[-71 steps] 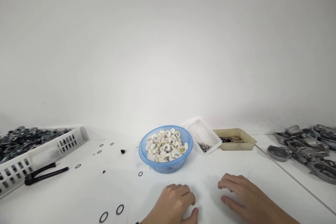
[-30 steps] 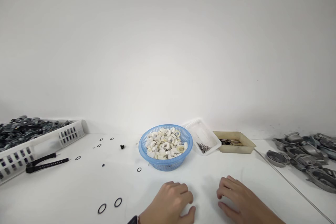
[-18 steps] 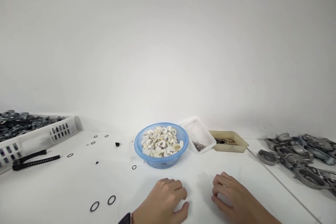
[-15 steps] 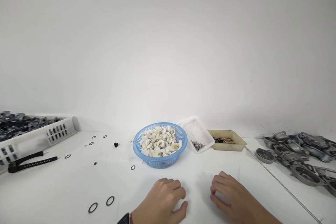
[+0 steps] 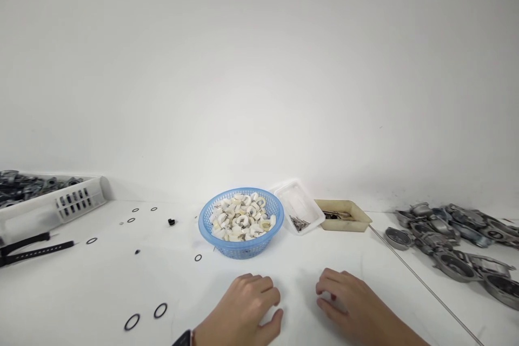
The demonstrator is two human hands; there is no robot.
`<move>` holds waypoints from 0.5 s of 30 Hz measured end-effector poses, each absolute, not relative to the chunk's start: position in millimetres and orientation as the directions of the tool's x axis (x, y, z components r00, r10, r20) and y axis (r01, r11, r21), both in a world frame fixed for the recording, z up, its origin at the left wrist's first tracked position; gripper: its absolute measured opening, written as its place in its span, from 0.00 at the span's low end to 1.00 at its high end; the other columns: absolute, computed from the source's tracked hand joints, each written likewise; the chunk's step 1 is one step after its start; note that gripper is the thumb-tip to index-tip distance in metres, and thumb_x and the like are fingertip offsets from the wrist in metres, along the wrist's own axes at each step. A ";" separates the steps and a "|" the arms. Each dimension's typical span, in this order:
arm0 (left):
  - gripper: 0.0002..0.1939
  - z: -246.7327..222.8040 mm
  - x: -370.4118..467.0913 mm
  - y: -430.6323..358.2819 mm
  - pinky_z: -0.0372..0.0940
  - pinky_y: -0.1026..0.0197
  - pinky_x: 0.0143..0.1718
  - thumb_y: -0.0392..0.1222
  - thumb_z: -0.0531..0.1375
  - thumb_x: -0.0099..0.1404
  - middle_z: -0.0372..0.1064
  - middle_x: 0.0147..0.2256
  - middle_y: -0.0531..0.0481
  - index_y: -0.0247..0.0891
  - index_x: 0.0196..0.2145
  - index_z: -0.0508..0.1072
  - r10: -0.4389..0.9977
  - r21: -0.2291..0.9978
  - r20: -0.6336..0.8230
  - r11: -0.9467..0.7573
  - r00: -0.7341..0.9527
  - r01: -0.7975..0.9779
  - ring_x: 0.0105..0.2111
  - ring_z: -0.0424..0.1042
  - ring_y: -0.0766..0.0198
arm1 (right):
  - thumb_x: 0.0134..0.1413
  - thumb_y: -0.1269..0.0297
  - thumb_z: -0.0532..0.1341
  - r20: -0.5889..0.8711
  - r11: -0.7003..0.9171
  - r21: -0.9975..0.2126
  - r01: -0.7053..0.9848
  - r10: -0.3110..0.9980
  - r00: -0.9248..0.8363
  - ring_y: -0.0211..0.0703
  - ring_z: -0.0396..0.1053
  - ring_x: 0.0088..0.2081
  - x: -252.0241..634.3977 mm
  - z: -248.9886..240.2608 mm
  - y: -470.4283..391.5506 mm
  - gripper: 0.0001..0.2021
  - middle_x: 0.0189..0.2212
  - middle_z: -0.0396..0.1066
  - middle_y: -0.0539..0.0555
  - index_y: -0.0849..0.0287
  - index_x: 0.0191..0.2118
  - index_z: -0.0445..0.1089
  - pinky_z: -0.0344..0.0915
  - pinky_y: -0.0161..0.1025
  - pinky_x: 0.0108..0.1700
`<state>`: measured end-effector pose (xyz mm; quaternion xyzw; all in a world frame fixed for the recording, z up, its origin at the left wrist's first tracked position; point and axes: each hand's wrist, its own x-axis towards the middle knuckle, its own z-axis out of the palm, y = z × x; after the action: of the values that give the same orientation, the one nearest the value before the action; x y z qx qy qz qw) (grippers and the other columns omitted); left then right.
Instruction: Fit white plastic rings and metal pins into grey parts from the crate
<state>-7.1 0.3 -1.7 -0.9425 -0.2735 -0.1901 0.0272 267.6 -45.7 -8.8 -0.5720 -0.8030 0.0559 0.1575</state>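
My left hand (image 5: 247, 308) rests low over the white table, just in front of a blue plastic basket (image 5: 241, 251). Its fingers are loosely curled, the thumb stands apart, and nothing shows in it. A dark watch is on that wrist. To the right, my right hand (image 5: 349, 298) hovers or rests in a similar half-curled pose, thumb and fingers apart, with nothing visible between them. White and cream curved pieces (image 5: 239, 219) with metal bits fill the basket. Beside it a white tray (image 5: 298, 200) tilts against a yellowish tray (image 5: 351, 224).
Small metal pins (image 5: 299, 223) lie in the white tray. Grey metal castings (image 5: 454, 265) are piled at right, near a thin rod (image 5: 421, 278). At left are a white crate (image 5: 81, 203) of dark parts, a black watch strap (image 5: 40, 252) and several black rings (image 5: 132, 322).
The whole view has shifted so that the table's things appear slightly further left. Both hands keep nearly the same pose; the right hand's fingers look a little more parted.
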 end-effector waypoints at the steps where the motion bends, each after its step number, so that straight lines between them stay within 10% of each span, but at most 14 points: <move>1: 0.05 -2.1 -6.9 0.3 0.62 0.60 0.31 0.35 0.61 0.63 0.72 0.29 0.55 0.42 0.31 0.68 0.508 0.051 0.366 -0.848 0.780 0.528 0.29 0.73 0.61 | 0.66 0.66 0.57 0.178 0.328 -0.274 0.904 0.941 -0.287 0.45 0.72 0.36 267.3 -8.6 -46.1 0.08 0.38 0.76 0.49 0.51 0.37 0.73 0.66 0.42 0.39; 15: 0.05 -6.5 -6.8 3.3 0.67 0.56 0.39 0.36 0.62 0.62 0.72 0.29 0.54 0.42 0.30 0.68 0.513 0.076 0.407 -0.844 0.756 0.531 0.29 0.73 0.59 | 0.69 0.68 0.55 0.262 0.427 -0.234 0.874 0.893 -0.366 0.45 0.73 0.36 264.5 -9.3 -46.7 0.11 0.35 0.75 0.50 0.53 0.34 0.72 0.68 0.42 0.40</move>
<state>-6.8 3.3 -6.5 -0.9368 -0.2787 -0.2106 0.0218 264.5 -46.7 -9.3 -0.5348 -0.8259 0.0278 0.1764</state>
